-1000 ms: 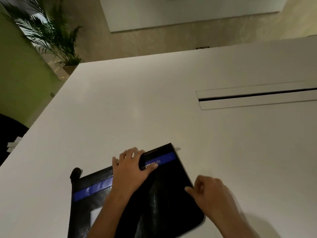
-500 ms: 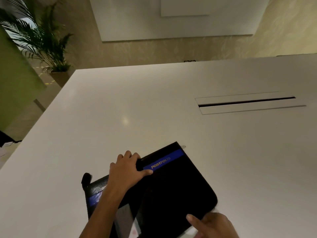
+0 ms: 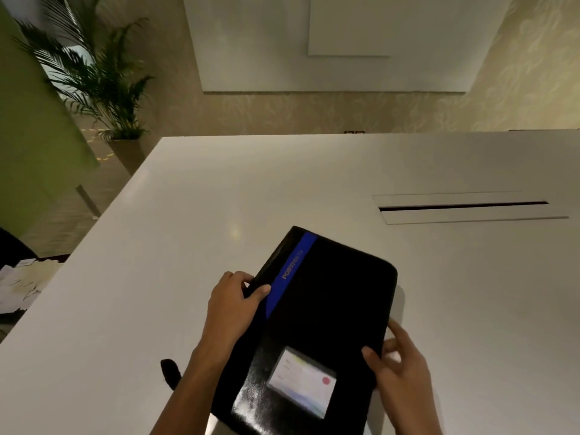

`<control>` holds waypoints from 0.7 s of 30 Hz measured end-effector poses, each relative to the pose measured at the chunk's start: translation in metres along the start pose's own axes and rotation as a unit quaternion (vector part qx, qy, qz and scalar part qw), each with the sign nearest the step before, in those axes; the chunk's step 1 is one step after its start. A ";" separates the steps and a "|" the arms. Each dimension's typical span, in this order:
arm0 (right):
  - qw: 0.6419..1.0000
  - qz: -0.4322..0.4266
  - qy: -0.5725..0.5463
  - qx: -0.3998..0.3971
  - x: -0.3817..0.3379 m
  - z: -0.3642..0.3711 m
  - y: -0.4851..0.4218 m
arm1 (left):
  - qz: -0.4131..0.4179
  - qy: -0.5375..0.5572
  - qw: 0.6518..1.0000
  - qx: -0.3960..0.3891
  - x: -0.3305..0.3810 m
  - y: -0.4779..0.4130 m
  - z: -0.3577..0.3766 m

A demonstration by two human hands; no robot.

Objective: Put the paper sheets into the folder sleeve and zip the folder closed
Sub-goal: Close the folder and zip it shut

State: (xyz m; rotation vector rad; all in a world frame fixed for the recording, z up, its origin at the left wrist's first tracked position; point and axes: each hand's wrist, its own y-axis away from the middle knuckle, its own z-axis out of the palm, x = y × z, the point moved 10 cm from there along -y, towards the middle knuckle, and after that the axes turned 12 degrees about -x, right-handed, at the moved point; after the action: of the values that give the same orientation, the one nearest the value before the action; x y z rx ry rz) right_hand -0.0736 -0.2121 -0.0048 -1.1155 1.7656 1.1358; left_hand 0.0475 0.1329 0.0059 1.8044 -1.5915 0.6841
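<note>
Your left hand [image 3: 237,304] grips the black folder [image 3: 326,309] by its left edge, thumb on the cover; your right hand [image 3: 398,368] pinches the right edge. The folder, cover shut and blue stripe up, is at the near side of the white counter [image 3: 188,240]

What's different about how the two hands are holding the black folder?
The left hand grips the folder edge beside the blue stripe; the right hand pinches the opposite edge, lower, near the card window. The left hand's fingers curl round; the right hand's forefinger sticks out straighter. Both thumbs lie on the cover.
</note>
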 end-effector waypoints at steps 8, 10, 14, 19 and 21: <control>0.990 -0.131 0.049 -0.015 -0.093 0.042 -0.041 | -0.033 0.051 0.993 0.102 -0.026 0.014 -0.091; 0.988 -0.140 0.058 -0.038 -0.102 0.070 -0.049 | -0.057 0.052 0.989 0.125 -0.048 0.022 -0.109; 0.985 -0.141 0.061 -0.083 -0.104 0.124 -0.059 | -0.097 0.051 0.982 0.156 -0.089 0.034 -0.132; 0.980 -0.148 0.073 -0.111 -0.109 0.180 -0.068 | -0.137 0.050 0.969 0.199 -0.136 0.054 -0.156; 0.978 -0.152 0.082 -0.120 -0.111 0.199 -0.069 | -0.149 0.050 0.965 0.209 -0.153 0.061 -0.161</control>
State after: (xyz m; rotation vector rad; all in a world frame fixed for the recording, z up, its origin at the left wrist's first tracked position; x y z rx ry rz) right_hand 0.0544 -0.0117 0.0102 -1.6053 1.5357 1.1112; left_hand -0.0294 0.3499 0.0084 2.2105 -1.1308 1.0019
